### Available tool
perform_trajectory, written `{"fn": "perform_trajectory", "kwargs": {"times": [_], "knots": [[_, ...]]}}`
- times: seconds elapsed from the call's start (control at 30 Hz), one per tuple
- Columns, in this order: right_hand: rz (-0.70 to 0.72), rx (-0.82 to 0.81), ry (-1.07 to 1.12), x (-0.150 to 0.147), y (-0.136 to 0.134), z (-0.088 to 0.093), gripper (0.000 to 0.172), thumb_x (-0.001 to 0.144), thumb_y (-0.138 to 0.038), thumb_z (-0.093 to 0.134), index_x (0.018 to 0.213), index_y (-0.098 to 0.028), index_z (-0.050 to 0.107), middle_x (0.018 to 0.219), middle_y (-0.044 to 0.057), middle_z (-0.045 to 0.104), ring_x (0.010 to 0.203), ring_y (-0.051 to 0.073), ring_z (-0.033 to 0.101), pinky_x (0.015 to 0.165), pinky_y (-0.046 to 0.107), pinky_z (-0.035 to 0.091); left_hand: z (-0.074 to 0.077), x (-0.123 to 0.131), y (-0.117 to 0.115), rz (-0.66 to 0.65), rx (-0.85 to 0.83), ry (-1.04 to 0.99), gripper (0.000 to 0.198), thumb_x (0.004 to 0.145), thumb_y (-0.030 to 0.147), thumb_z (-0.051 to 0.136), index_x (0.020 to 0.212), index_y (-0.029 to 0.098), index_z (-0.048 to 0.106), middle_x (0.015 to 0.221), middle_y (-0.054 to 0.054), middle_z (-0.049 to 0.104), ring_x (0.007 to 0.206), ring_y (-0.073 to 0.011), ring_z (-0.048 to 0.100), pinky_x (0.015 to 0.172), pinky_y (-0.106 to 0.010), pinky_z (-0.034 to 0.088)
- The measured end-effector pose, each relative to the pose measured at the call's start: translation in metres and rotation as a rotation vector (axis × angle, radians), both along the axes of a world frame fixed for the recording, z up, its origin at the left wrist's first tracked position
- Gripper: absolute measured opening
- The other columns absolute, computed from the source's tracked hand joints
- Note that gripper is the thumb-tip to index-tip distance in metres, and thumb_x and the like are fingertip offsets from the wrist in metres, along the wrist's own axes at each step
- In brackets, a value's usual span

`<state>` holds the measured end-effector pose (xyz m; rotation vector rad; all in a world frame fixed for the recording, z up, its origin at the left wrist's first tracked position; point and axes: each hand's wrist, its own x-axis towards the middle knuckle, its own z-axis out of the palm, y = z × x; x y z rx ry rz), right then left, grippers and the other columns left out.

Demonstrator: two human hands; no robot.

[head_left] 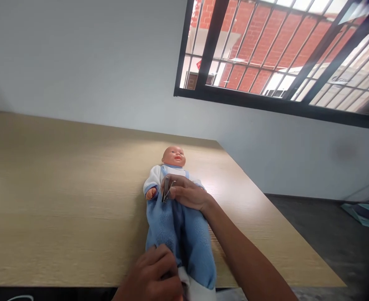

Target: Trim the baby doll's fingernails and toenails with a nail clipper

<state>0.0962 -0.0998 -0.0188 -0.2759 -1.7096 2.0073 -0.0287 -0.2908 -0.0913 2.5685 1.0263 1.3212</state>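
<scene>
A baby doll (199, 251) in a white top and blue trousers lies on its back, its head toward the far side of the table. My right hand (186, 192) rests over the doll's belly and holds a metal nail clipper (166, 190) between thumb and fingers, its lever raised. At the lower edge of the view, my left hand (154, 276) is closed around the doll's lower leg; the foot is mostly hidden by my fingers. The doll's bare hand (151, 193) lies to the left of the clipper, apart from it.
The light wooden table (62, 200) ends in a slanted edge on the right, with dark floor (287, 213) beyond. A barred window (265, 50) is set in the pale wall (87, 62). A teal object (364, 215) lies on the floor at far right.
</scene>
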Motion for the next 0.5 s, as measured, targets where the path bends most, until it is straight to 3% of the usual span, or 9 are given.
{"fn": "perform_trajectory", "kwargs": {"times": [0.1,0.17,0.27,0.3,0.37,0.43,0.5], "knots": [[-0.017,-0.048,0.016,0.004,0.011,-0.002,0.036,0.08,-0.042,0.087,0.092,-0.016,0.065,0.081,-0.002,0.055,0.067,0.009,0.044,0.063,0.019,0.041,0.005,0.0,0.003,-0.019,-0.113,0.009,0.031,0.085,0.032,0.081,0.074,0.017,0.056,0.08,-0.001,0.06,0.081,-0.0166,0.054,0.068,-0.027,0.042],[-0.028,-0.065,0.026,0.007,0.017,-0.002,0.035,0.079,-0.04,0.088,0.09,-0.016,0.065,0.081,-0.002,0.054,0.068,0.009,0.044,0.062,0.018,0.04,0.018,-0.006,0.005,-0.078,-0.298,0.01,0.034,0.073,0.033,0.091,0.076,0.018,0.06,0.088,0.0,0.063,0.089,-0.0178,0.057,0.073,-0.026,0.046],[-0.034,-0.084,0.046,0.011,0.022,-0.003,0.038,0.079,-0.04,0.088,0.097,-0.016,0.066,0.083,-0.001,0.056,0.069,0.008,0.046,0.062,0.017,0.041,0.049,-0.028,0.017,-0.227,-0.594,-0.007,0.02,0.079,0.027,0.085,0.09,0.023,0.069,0.105,0.001,0.066,0.09,-0.013,0.063,0.078,-0.022,0.051],[-0.032,-0.091,0.051,0.012,0.023,-0.004,0.039,0.079,-0.04,0.088,0.101,-0.017,0.066,0.083,-0.001,0.057,0.07,0.009,0.048,0.063,0.018,0.041,0.06,-0.037,0.025,-0.206,-0.589,-0.036,0.018,0.081,0.03,0.082,0.092,0.024,0.07,0.099,0.002,0.067,0.085,-0.0129,0.063,0.077,-0.023,0.051],[-0.024,-0.103,0.062,0.015,0.023,-0.005,0.044,0.078,-0.039,0.089,0.109,-0.018,0.065,0.084,-0.001,0.058,0.072,0.01,0.051,0.066,0.019,0.043,0.075,-0.054,0.049,0.059,-0.51,-0.027,0.006,0.092,0.027,0.068,0.088,0.022,0.068,0.088,0.001,0.066,0.083,-0.0149,0.062,0.08,-0.027,0.049],[-0.017,-0.112,0.074,0.017,0.022,-0.005,0.048,0.079,-0.038,0.088,0.115,-0.019,0.063,0.085,-0.001,0.06,0.075,0.011,0.053,0.07,0.02,0.044,0.078,-0.065,0.079,0.288,-0.435,0.06,0.005,0.09,0.024,0.063,0.087,0.021,0.064,0.086,0.0,0.064,0.078,-0.0166,0.06,0.073,-0.029,0.047],[-0.015,-0.114,0.084,0.018,0.021,-0.005,0.048,0.08,-0.037,0.087,0.117,-0.02,0.061,0.087,0.0,0.061,0.075,0.011,0.054,0.071,0.02,0.045,0.07,-0.069,0.108,0.36,-0.426,0.088,0.006,0.084,0.022,0.066,0.09,0.02,0.065,0.085,-0.002,0.061,0.072,-0.0179,0.057,0.066,-0.029,0.043]]}}
